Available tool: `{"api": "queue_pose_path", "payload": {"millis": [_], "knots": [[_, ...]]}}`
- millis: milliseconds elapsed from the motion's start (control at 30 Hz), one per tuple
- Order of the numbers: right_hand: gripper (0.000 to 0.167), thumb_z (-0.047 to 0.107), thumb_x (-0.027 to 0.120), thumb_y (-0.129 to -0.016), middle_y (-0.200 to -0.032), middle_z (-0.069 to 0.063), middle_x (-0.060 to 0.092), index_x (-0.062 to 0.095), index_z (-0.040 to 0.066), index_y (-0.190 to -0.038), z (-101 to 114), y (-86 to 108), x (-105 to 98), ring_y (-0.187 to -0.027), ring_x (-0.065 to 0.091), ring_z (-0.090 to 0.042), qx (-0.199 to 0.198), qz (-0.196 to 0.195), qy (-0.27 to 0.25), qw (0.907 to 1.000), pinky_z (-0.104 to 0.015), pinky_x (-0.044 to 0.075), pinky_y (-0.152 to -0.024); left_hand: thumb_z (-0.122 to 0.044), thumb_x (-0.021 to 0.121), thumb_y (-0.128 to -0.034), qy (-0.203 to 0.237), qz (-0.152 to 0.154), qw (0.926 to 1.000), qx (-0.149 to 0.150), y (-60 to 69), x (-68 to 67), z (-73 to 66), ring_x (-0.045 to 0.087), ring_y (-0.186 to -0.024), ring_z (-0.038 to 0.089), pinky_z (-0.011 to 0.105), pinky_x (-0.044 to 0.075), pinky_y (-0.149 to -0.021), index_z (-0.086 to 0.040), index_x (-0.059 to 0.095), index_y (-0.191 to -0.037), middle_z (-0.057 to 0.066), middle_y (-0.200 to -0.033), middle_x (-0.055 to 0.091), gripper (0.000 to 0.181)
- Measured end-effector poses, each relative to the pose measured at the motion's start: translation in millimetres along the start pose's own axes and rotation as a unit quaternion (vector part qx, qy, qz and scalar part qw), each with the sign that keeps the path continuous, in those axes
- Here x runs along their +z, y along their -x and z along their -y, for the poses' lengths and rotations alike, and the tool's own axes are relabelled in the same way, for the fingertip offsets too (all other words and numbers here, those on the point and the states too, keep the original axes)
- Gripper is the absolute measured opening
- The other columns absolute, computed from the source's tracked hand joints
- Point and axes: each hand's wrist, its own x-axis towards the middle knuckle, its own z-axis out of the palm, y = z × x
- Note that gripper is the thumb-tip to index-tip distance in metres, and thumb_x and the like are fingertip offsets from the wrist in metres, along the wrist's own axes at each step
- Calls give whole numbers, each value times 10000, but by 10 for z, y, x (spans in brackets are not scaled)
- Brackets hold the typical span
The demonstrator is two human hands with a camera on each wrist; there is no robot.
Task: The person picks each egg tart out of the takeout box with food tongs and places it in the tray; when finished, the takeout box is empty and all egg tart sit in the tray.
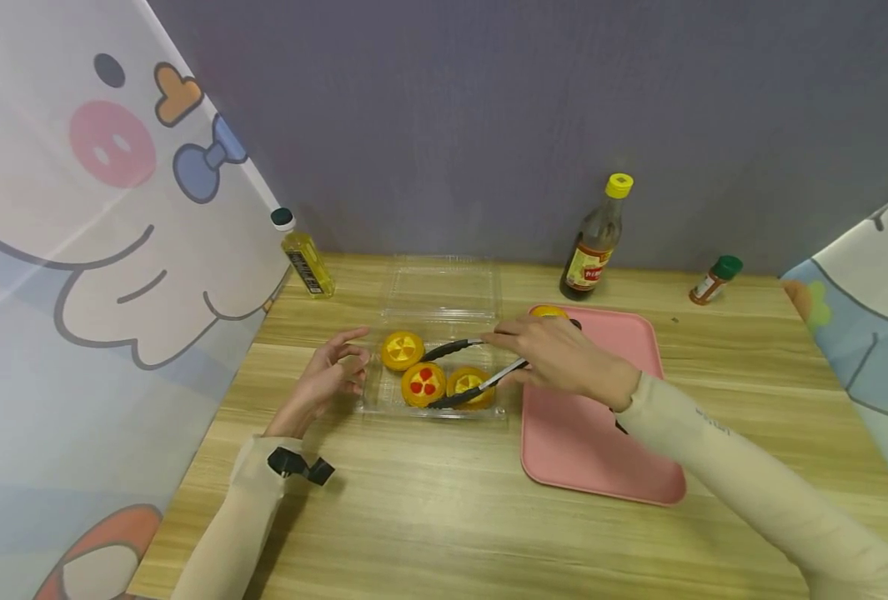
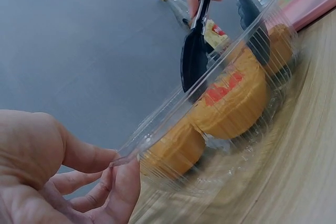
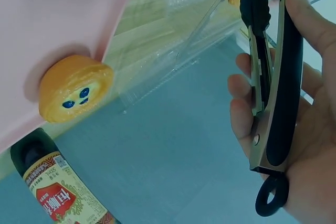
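My left hand [image 1: 322, 382] pinches the left rim of a clear plastic box [image 2: 157, 129] between thumb and fingers. Inside lie a tart with red fruit pieces [image 1: 423, 384], a yellow-topped tart [image 1: 402, 350] behind it to the left, and another yellow-topped tart [image 1: 470, 387] to the right. My right hand [image 1: 564, 354] grips black-and-silver tongs [image 3: 281, 93] above the box. The tongs' jaws stand apart, reaching down among the tarts, one over the right tart. Whether they touch the red-topped tart I cannot tell.
A pink tray [image 1: 594, 442] lies right of the box, holding a tart with blue berries [image 3: 76, 88] at its far end. The box's clear lid [image 1: 439, 287] is folded back. Behind stand an oil bottle [image 1: 308, 265], a dark sauce bottle [image 1: 590, 250] and a green-capped spice jar [image 1: 714, 282].
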Motion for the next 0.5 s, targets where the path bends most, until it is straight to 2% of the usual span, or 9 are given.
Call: {"api": "queue_pose_path", "payload": {"millis": [267,500], "knots": [[711,506,872,-800,-1251,-21,708,675,183,-1402,-26,-35,65,-1064,716,-233,4,116,-135,9998,-380,622,-686,-43,529,-1076,39,2,10000,-18,-6,1,5,593,-722,112,243,575,-562,-91,367,-1606,186,-1223,552,557],[740,531,868,-785,-1243,-41,717,682,138,-1383,11,-64,125,-1086,715,-249,-62,4,-49,10000,-405,638,-768,-34,529,-1073,44,-16,10000,-34,-9,6,7,592,-723,119,245,575,-559,-94,377,-1600,194,-1226,551,552]]}}
